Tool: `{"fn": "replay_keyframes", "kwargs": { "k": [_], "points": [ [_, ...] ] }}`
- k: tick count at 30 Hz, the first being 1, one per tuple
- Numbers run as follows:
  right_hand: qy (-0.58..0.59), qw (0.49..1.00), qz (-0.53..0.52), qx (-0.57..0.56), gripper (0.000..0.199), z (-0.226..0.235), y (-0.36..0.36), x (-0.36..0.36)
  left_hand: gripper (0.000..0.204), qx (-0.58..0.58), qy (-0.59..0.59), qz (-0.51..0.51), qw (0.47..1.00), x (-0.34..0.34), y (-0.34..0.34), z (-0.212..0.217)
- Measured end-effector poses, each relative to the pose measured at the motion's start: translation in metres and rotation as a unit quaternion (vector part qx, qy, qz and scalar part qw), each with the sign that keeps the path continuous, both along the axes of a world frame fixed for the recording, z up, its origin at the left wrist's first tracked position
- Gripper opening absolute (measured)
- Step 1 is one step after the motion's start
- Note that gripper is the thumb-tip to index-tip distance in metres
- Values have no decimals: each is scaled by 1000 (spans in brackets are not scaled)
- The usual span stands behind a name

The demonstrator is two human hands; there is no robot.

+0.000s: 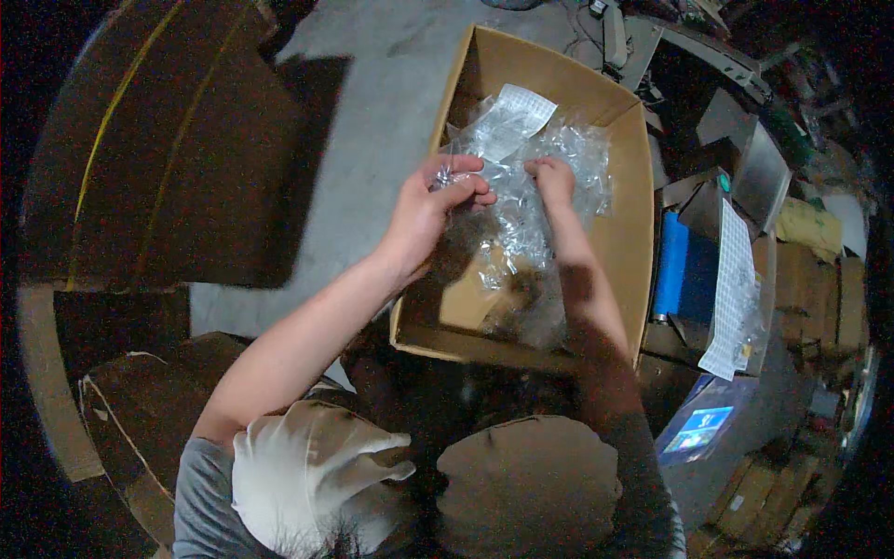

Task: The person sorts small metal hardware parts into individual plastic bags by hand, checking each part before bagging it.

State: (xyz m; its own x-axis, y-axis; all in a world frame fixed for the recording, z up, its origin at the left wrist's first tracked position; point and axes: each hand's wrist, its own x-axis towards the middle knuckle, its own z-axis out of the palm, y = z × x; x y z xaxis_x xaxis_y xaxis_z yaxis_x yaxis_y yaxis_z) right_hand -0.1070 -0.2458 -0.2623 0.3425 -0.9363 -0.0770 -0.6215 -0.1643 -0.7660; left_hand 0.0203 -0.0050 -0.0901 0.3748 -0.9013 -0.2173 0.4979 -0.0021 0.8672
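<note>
Big open cardboard box (pixel 629 233) is sitting on the grey floor (pixel 372 121), flaps up, taking up the middle of the view. Dark flattened cardboard sheet (pixel 158 158) is lying to its left; stacked boxes and a blue item (pixel 672 265) are crowding the right side, with a white printed sheet (pixel 736 289) draped over them. Inside the box a heap of clear plastic bags (pixel 549 177) is filling the upper half, a white paper slip (pixel 517 116) lying on top. A white glove (pixel 307 475) is lying at the bottom of the view, by the person's knees. Left hand (pixel 433 210) is hovering over the box's left wall, fingers curled closed and pinching the edge of one small clear bag (pixel 445 172). Right hand (pixel 554 182) is reaching into the heap, fingertips pressing down among the bags; can't tell whether it is actually gripping one.
</note>
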Motion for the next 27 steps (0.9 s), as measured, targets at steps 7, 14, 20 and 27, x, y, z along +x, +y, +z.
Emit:
{"fn": "replay_keyframes", "kwargs": {
  "k": [7,14,20,27],
  "points": [
    [-352,903,-36,246,24,95,50,-19,26,-3,-85,-39,996,0,-1,0],
    [-477,854,80,191,30,176,116,-41,26,-23,-112,-47,992,-1,1,-15],
    [-491,831,74,251,32,195,143,-47,33,-1,-69,-12,998,-2,5,-3],
    [-608,744,-6,278,35,199,146,-76,44,11,-146,-26,989,-3,3,-1]
  ]
}}
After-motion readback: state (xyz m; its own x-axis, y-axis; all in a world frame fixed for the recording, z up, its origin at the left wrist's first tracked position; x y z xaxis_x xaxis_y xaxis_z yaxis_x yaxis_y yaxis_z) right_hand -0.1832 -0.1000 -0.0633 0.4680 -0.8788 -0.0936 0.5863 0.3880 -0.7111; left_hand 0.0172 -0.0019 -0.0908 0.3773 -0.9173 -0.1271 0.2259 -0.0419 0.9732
